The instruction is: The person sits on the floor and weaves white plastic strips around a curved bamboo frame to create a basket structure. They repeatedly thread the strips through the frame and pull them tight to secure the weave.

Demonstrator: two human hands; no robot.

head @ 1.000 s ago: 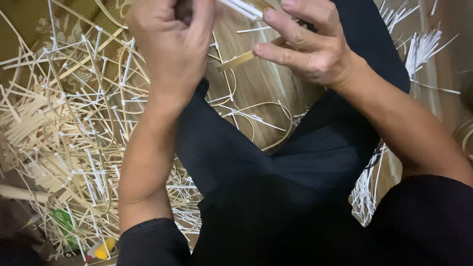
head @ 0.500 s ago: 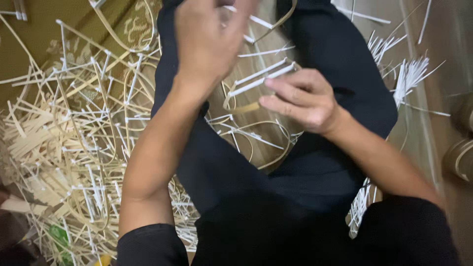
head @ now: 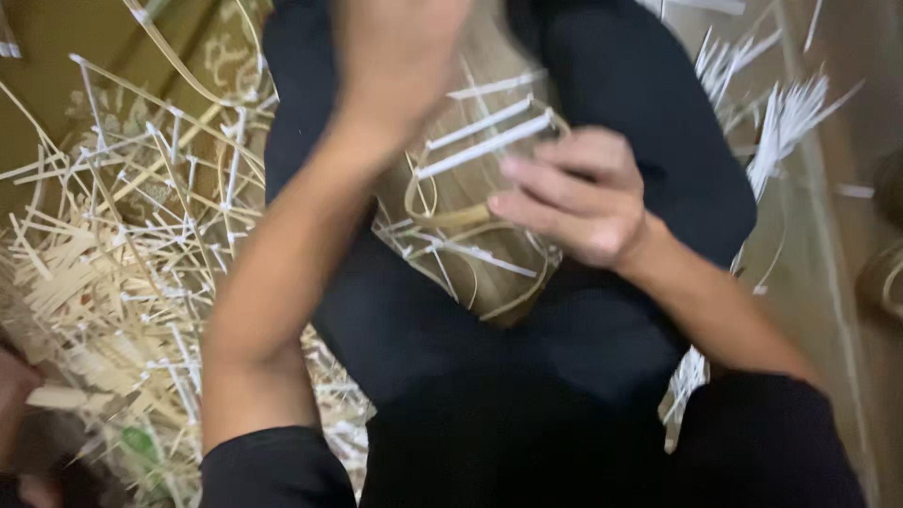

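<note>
The right hand (head: 574, 198) lay over the lap with its fingers bent together, pinching a pale flat strip (head: 484, 146) whose end pointed left. The left hand (head: 395, 47) was raised near the top edge, blurred and partly cut off, so its grip could not be told. Between the black trouser legs (head: 414, 320) lay curled bamboo slivers (head: 470, 254). Left of the legs, a heap of thin cut splints (head: 113, 282) covered the floor; more splints (head: 790, 103) fanned out at the right.

Blur and the frame edge hide our grips

Our left hand (head: 400, 56) is smeared and cropped above; our right hand's (head: 574, 193) fingertips blur over the strips (head: 484, 141).
</note>
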